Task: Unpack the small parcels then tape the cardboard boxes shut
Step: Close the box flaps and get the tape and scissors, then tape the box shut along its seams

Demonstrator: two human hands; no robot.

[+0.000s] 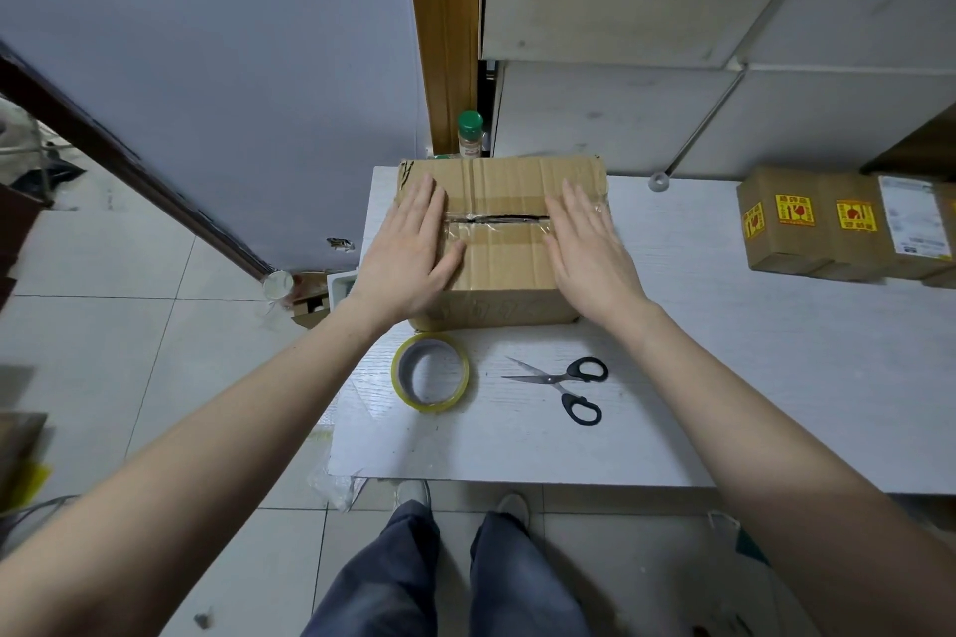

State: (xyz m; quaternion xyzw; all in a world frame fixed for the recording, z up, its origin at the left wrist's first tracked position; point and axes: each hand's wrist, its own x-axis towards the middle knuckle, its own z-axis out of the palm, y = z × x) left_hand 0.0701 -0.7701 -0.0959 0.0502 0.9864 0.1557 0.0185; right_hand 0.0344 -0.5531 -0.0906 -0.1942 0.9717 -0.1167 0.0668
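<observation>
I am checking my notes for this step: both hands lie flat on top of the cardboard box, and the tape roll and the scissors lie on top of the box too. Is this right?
Not quite. The left hand and right hand do lie flat on the cardboard box, but the head view shows the tape roll and scissors on the white table, in front of the box.

- The light is even, cool and moderately bright, with no single strong source in view.
- Shadows are soft: a faint one lies under the cardboard box (499, 243) on the white table (698, 367).
- Mild glare shows on the clear tape across the box seam and on the tape roll (430, 371).
- Wide-angle distortion bends the door frame (445, 31) and stretches both forearms at the lower corners.
- The centre is sharp; the far edges, such as the small parcels (848, 225), look softer.
</observation>
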